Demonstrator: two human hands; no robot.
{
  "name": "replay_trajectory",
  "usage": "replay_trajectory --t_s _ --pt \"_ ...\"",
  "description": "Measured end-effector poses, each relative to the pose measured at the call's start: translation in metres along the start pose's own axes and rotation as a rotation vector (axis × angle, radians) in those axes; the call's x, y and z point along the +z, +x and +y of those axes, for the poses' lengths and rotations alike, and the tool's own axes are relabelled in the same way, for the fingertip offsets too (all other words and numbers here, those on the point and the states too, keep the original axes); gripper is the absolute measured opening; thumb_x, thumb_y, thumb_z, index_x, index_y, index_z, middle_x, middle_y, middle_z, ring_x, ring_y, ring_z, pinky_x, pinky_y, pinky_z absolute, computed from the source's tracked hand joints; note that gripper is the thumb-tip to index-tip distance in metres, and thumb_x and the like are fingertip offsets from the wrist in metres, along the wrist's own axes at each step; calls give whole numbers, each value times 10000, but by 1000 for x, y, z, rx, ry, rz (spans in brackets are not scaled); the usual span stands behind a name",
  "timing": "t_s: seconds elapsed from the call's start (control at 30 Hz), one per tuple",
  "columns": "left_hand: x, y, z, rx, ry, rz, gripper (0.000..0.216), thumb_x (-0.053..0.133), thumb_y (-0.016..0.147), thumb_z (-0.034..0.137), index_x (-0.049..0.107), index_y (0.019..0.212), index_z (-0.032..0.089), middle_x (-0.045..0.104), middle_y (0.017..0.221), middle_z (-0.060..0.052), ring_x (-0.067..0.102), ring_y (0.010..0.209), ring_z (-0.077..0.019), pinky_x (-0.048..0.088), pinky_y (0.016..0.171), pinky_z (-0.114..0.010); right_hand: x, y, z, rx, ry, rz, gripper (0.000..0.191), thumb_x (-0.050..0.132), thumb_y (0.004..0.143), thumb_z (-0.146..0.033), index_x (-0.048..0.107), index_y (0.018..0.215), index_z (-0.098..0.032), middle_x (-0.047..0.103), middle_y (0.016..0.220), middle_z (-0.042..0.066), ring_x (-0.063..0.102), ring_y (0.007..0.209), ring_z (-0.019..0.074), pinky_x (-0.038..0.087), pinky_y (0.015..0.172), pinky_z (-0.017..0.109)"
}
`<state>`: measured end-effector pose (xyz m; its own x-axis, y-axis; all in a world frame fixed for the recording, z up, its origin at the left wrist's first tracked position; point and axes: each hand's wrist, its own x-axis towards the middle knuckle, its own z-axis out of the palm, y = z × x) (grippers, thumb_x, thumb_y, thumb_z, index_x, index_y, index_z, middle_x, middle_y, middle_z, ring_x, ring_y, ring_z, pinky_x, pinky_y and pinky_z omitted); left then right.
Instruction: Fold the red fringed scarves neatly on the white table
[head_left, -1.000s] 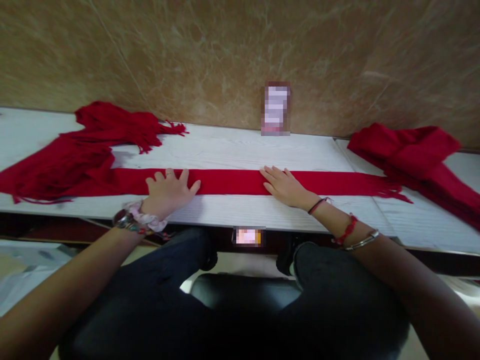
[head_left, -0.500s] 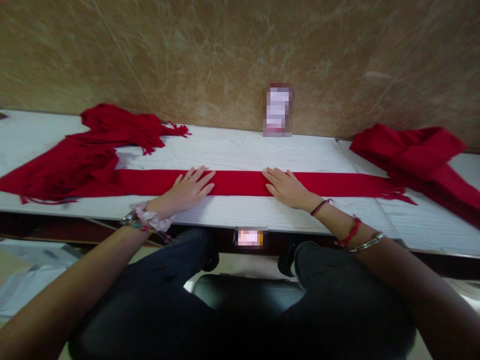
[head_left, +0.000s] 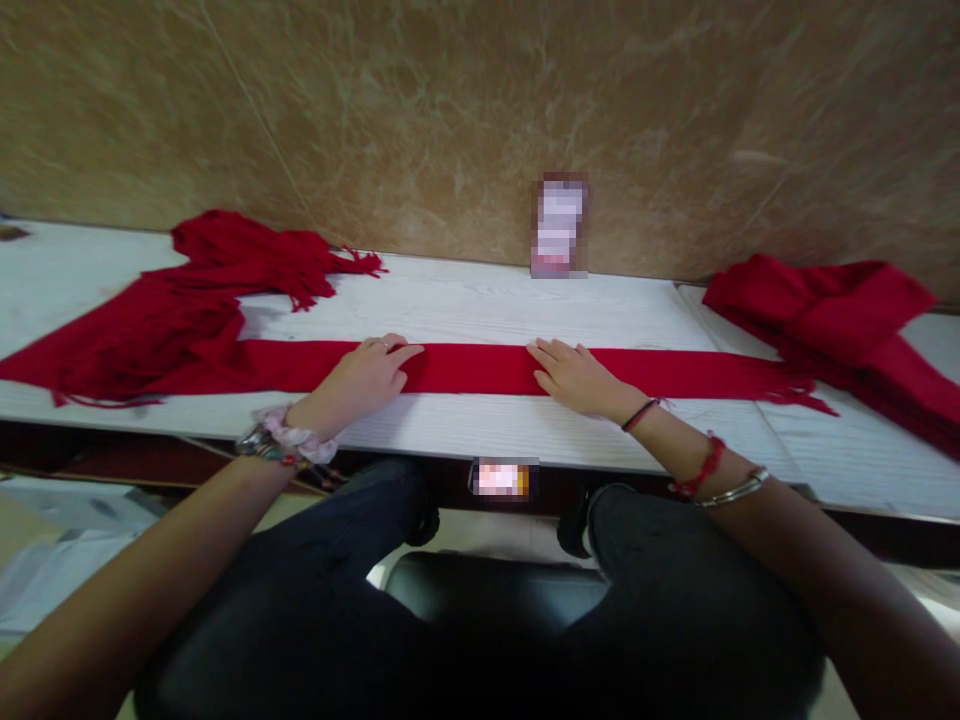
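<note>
A red fringed scarf [head_left: 476,369] lies in a long flat strip across the white table. My left hand [head_left: 367,375] rests on the strip, its index finger stretched out to the right and apart from the thumb. The other fingers bend down, their tips partly hidden. Further right, my right hand [head_left: 574,378] lies palm down on the same strip, fingers extended and thumb apart. Between the hands the cloth is smooth. At its left end the strip runs under or into a crumpled heap of red cloth [head_left: 187,320]; which one, I cannot tell.
Folded red cloth [head_left: 825,300] lies at the right, beside the strip's fringe. A blurred-out phone-like object [head_left: 559,225] leans on the brown marbled wall [head_left: 420,120] behind the white table [head_left: 465,300]. Another pixelated object [head_left: 502,479] is below the table's front edge, above my knees.
My left hand has drawn slightly left, and its fingers have gone from flat and spread to partly bent. My right hand stays in place on the scarf.
</note>
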<state>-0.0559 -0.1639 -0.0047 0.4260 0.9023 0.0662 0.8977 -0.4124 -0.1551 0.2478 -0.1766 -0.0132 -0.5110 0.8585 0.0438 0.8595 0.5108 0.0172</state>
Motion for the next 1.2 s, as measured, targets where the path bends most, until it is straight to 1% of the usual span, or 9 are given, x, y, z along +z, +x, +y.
replay_trajectory --t_s 0.17,0.27,0.37,0.5,0.63,0.8,0.9,1.0,1.2 --pt "-17 -9 8 -283 83 -114 491 299 864 369 512 1264 179 523 1245 -147 519 1056 -355 453 790 -490 0 1 1 0 1 -2 530 262 924 -324 347 1399 -104 367 1449 139 355 1300 292 354 1012 487" --pt "-20 -16 20 -373 115 -58 496 274 882 343 553 1195 78 533 1222 -203 516 1054 -387 426 806 -525 0 0 0 1 -2 5 527 254 927 -322 347 1399 -106 368 1448 139 352 1302 285 340 1022 481" --pt "-17 -15 28 -290 101 75 465 285 871 229 531 1214 33 414 1367 -218 424 1185 -407 399 876 -533 -1 0 -3 6 -11 10 520 260 919 -306 361 1391 -113 384 1436 141 366 1288 299 350 1005 501" --pt "-14 -3 29 -112 -135 183 515 349 778 77 500 1269 102 278 1475 -132 445 1218 -258 404 982 -383 -2 3 -6 18 -17 21 519 263 905 -278 375 1375 -86 416 1408 153 396 1255 307 366 987 501" --pt "-12 6 25 -149 -345 176 469 382 759 78 568 1186 136 377 1419 -89 548 1094 -173 458 933 -289 -2 3 -7 23 0 34 515 265 905 -273 383 1369 -83 427 1400 147 405 1246 293 362 997 477" --pt "-1 11 16 -118 -315 195 409 357 822 137 576 1167 137 482 1339 -88 490 1184 -180 386 1029 -315 1 1 -6 24 -6 45 514 256 911 -277 377 1377 -97 413 1414 139 380 1271 292 348 1007 491" --pt "10 13 12 0 -281 141 460 273 847 127 538 1223 116 490 1337 -99 434 1245 -177 340 1068 -341 2 1 -6 27 -3 56 516 253 912 -282 376 1379 -99 413 1416 136 383 1270 289 344 1012 491" --pt "16 11 11 75 -237 33 507 206 890 179 427 1339 95 407 1410 -128 334 1324 -216 299 1083 -415 2 1 -5 26 1 57 520 253 912 -285 375 1380 -95 416 1414 137 387 1267 290 349 1009 495" --pt "9 2 16 -117 -159 -143 528 199 937 388 245 1446 254 178 1530 -65 131 1389 -350 197 1053 -604 0 -2 -4 25 -5 45 521 253 918 -283 366 1386 -85 401 1425 141 379 1277 297 344 1017 498"
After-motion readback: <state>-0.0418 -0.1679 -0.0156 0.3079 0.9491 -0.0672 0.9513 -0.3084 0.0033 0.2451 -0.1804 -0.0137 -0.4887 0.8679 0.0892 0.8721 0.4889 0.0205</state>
